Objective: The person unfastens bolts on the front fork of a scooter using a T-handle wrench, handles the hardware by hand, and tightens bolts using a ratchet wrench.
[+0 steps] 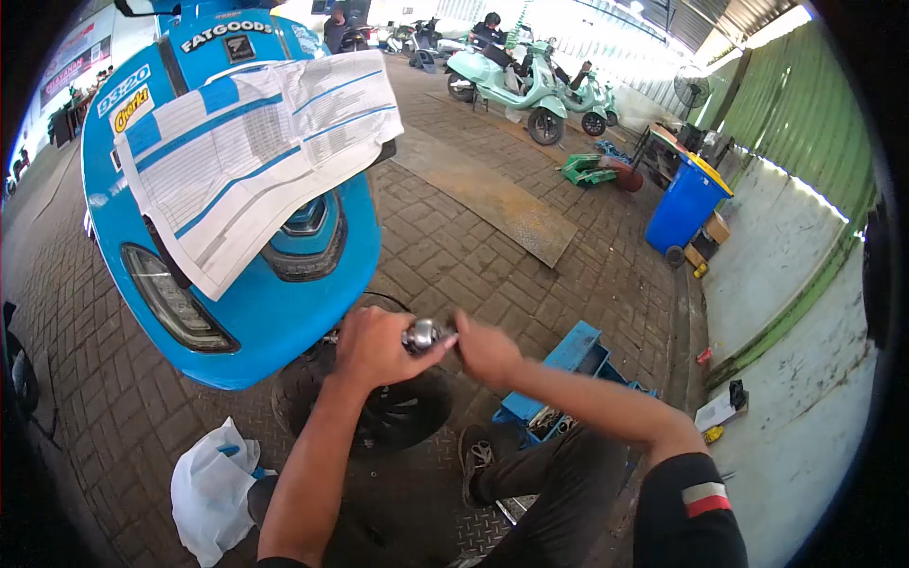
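Note:
My left hand (pixel 377 343) is closed around a shiny round metal part (pixel 423 335), just right of the blue scooter's (pixel 322 331) lower front. Close to the right side of that metal part is my right hand (pixel 488 352), its fingers curled; what it holds, if anything, is too small to make out. Below both hands lies a black wheel with a tyre (pixel 402 417), partly covered by my left forearm. Printed paper sheets (pixel 241 156) are spread over the scooter's front.
An open blue toolbox (pixel 559 379) stands right of my shoe (pixel 476 464). A white plastic bag (pixel 213 497) is at lower left. A metal plate (pixel 492 194) lies on the paving ahead. Farther off are a blue bin (pixel 682 204), a green scooter (pixel 511 85) and people.

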Available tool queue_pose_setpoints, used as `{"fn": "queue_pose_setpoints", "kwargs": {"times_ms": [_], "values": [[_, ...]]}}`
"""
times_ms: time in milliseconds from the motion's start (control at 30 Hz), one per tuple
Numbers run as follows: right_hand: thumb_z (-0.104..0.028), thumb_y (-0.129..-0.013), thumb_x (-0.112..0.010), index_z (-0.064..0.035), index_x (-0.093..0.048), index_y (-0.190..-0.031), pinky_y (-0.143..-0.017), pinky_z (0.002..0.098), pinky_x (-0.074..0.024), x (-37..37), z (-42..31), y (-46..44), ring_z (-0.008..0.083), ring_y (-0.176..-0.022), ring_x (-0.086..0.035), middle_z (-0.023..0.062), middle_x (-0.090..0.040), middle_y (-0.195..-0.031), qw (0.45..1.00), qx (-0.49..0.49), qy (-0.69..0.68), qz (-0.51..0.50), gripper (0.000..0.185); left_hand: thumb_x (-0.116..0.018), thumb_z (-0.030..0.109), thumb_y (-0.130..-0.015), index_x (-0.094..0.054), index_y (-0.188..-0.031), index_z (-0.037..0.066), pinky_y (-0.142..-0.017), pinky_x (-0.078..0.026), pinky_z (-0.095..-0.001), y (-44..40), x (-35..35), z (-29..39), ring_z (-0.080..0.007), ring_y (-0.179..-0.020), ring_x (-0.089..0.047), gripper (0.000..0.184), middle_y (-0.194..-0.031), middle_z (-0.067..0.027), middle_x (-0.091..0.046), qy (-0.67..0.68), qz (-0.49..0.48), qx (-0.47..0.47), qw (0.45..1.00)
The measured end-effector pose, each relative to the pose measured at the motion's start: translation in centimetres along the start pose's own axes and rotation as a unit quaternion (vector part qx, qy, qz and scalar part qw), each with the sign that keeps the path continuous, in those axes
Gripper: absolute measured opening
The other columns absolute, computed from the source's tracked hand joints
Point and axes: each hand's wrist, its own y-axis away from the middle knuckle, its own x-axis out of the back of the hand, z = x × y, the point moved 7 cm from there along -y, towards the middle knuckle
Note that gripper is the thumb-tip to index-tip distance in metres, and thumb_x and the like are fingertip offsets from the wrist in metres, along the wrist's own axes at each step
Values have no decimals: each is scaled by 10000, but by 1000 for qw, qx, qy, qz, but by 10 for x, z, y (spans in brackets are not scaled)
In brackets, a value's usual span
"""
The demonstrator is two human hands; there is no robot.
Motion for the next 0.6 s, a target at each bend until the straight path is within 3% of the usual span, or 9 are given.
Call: {"fn": "queue_pose_setpoints", "kwargs": {"times_ms": [67, 167, 233, 300, 333, 400, 467, 500, 600], "values": [[-296, -980, -635, 178, -104, -1542, -840, 519, -573, -57, -45, 76, 468, -1003, -711, 376, -674, -1066, 977, -22, -37, -208, 907, -735, 659, -819, -761, -711, 84, -595, -535, -478, 1, -5, -4, -392, -613, -684, 585, -598, -190, -654, -10, -33, 16, 999], [-458, -1039, -602, 189, -51, -1550, -1042, 494, -490, -56, -130, 145, 500, -1199, -623, 438, -601, -1237, 914, 10, -364, -178, 992, -685, 692, -848, -814, -818, 75, -617, -550, -484, 7, -12, -10, -406, -627, -691, 632, -618, -212, -665, -10, -97, 36, 995], [-457, -1036, -607, 181, -70, -1552, -1040, 493, -489, -72, -112, 135, 482, -1205, -625, 421, -606, -1242, 887, 57, -413, -196, 980, -667, 704, -855, -797, -779, 69, -626, -558, -483, 7, -5, -9, -406, -627, -695, 653, -623, -212, -669, 46, -66, 36, 996], [-426, -1030, -627, 138, -131, -1557, -991, 509, -509, -62, -90, 114, 463, -1152, -652, 354, -643, -1219, 886, 111, -387, -230, 917, -676, 699, -852, -783, -754, 67, -620, -555, -484, 8, -12, -8, -403, -622, -693, 649, -620, -209, -667, 7, -78, 21, 997], [-346, -1020, -644, 99, -167, -1558, -903, 532, -538, -89, -47, 91, 484, -1063, -673, 321, -666, -1187, 960, 75, -191, -192, 846, -684, 694, -849, -769, -728, 64, -613, -551, -485, 8, -15, -6, -399, -616, -692, 647, -617, -205, -665, -29, -85, 7, 996], [-171, -939, -637, 4, -339, -1456, -809, 562, -545, -42, 0, 35, 454, -946, -704, 274, -685, -1065, 997, 39, 0, -73, 622, -696, 694, -838, -751, -707, 61, -604, -546, -489, 9, -12, -3, -397, -611, -689, 648, -614, -198, -664, -22, -69, -7, 997], [-105, -927, -588, -30, -458, -1286, -798, 546, -554, 35, 1, -22, 424, -973, -694, 219, -679, -1067, 965, 173, 131, 150, 389, -709, 693, -827, -734, -686, 58, -596, -540, -494, 8, -7, -2, -396, -605, -686, 650, -611, -192, -663, -22, -54, -19, 998], [-96, -936, -565, -35, -481, -1241, -789, 536, -559, 64, -10, -28, 424, -988, -688, 200, -678, -1086, 900, 262, 199, 285, 322, -747, 656, -808, -714, -671, 55, -580, -528, -482, 7, -6, -3, -379, -573, -670, 617, -585, -169, -644, -11, -47, -17, 999], [-100, -956, -525, -37, -503, -1224, -784, 508, -577, 76, -19, -41, 411, -1006, -685, 195, -669, -1132, 933, 220, 163, 234, 276, -795, 621, -774, -706, -672, 52, -563, -519, -460, 0, 1, -5, -361, -540, -652, 585, -561, -143, -629, 24, -25, 1, 999]]}}
